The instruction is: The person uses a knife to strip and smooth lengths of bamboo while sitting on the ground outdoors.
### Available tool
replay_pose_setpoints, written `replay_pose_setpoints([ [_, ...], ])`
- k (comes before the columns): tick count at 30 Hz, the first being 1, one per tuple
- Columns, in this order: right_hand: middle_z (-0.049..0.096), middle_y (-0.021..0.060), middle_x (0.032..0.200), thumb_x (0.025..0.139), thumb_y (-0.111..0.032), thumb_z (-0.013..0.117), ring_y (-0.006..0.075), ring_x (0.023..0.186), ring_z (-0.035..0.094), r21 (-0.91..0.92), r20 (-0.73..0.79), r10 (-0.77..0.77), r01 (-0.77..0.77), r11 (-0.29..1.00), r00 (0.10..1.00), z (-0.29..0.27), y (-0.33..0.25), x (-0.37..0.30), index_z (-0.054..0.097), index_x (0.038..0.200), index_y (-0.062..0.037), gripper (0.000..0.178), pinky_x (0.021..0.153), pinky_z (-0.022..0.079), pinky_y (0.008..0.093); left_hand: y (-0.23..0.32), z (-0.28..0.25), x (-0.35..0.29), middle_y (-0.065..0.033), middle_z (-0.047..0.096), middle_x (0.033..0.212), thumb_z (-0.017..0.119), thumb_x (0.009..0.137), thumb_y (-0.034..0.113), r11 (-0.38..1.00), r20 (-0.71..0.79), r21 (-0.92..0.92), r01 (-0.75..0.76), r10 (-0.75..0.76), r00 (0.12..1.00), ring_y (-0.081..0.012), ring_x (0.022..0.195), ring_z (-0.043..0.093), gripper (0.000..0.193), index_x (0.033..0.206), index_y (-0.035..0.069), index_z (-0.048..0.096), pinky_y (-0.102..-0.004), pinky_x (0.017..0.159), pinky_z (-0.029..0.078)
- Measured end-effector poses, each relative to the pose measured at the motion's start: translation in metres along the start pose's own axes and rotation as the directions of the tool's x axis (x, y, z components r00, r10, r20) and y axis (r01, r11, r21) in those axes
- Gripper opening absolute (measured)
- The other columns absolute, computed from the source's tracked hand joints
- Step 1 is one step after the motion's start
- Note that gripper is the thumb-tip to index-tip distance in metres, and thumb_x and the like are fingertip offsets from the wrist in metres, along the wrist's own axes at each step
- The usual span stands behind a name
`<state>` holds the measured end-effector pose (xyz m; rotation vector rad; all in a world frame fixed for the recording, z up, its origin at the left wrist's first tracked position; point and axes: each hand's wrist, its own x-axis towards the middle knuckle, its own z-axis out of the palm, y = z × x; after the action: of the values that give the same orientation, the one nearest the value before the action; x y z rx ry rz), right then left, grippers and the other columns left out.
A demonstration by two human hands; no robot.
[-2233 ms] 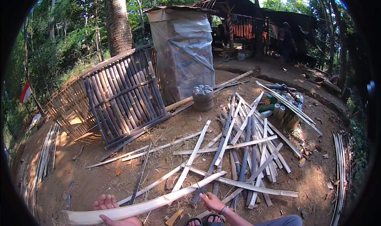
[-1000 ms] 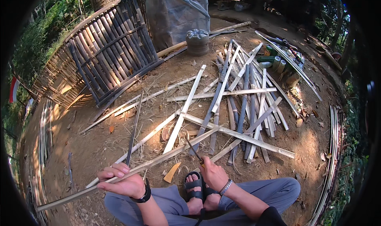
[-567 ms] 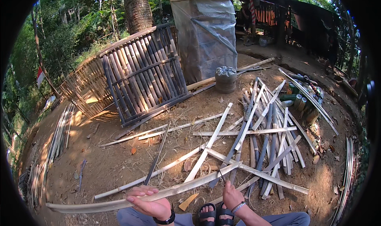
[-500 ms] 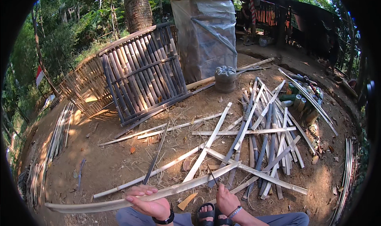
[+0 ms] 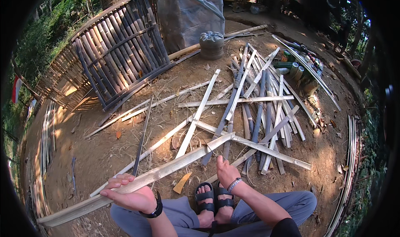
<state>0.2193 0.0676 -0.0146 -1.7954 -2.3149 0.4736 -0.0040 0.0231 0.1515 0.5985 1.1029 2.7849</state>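
Observation:
A long split bamboo strip (image 5: pixel 166 170) runs slantwise from the lower left up toward the middle. My left hand (image 5: pixel 131 194) is closed round its lower part, palm upward, thumb on the near side and fingers over the far side. Close to the strip's upper end, my right hand (image 5: pixel 227 173) is a fist around a knife; its handle is hidden in the palm and the thin dark blade is hard to make out against the strip. A yellowish wedge-shaped offcut (image 5: pixel 181 183) lies on the ground below the strip.
A crisscross pile of bamboo strips (image 5: pixel 266 112) covers the ground ahead and right. A slatted bamboo panel (image 5: pixel 118 49) leans at the back left, near a dark plastic container (image 5: pixel 211 45). Strip bundles lie at the far left (image 5: pixel 48 133) and far right (image 5: pixel 348 170). Shavings litter the soil.
My view has tilted down, so my legs and sandals show more. The strip's left end now slants lower, and my right hand remains near its upper end.

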Motion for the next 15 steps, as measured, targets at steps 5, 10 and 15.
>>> replay_pose_setpoints([
  [5,0.061,0.0256,0.080,0.089,-0.007,0.045,0.0400,0.066,0.066,-0.006,0.015,0.067,-0.067,0.998,0.998,0.009,0.027,0.014,0.038,0.110,0.0049,0.025,0.052,0.054,0.0459,-0.006,0.006,0.000,0.0014,0.036,0.064,0.037,0.102,0.044,1.000,-0.097,0.021,0.011,-0.008,0.995,-0.0106,0.055,0.039,0.043,0.073,0.013,0.040,-0.0226,0.056,0.036],
  [10,0.060,0.0252,0.082,0.090,-0.008,0.045,0.0400,0.066,0.066,0.034,0.080,-0.073,0.071,0.997,0.994,-0.023,-0.031,-0.004,0.038,0.115,0.0057,0.030,0.053,0.054,0.0461,0.004,0.010,0.001,0.0021,0.036,0.064,0.037,0.102,0.047,0.998,-0.122,0.051,-0.026,0.032,0.992,-0.0098,0.057,0.037,0.043,0.074,0.014,0.038,-0.0224,0.056,0.035],
  [15,0.062,0.0284,0.081,0.090,-0.007,0.044,0.0429,0.070,0.066,0.068,-0.041,0.234,-0.231,0.970,0.971,0.043,0.091,0.050,0.039,0.109,0.0042,0.023,0.057,0.054,0.0486,0.000,0.018,-0.017,0.0020,0.035,0.065,0.037,0.102,0.048,0.998,-0.063,0.061,-0.028,0.032,0.997,-0.0097,0.058,0.036,0.043,0.075,0.014,0.036,-0.0227,0.055,0.033],
])
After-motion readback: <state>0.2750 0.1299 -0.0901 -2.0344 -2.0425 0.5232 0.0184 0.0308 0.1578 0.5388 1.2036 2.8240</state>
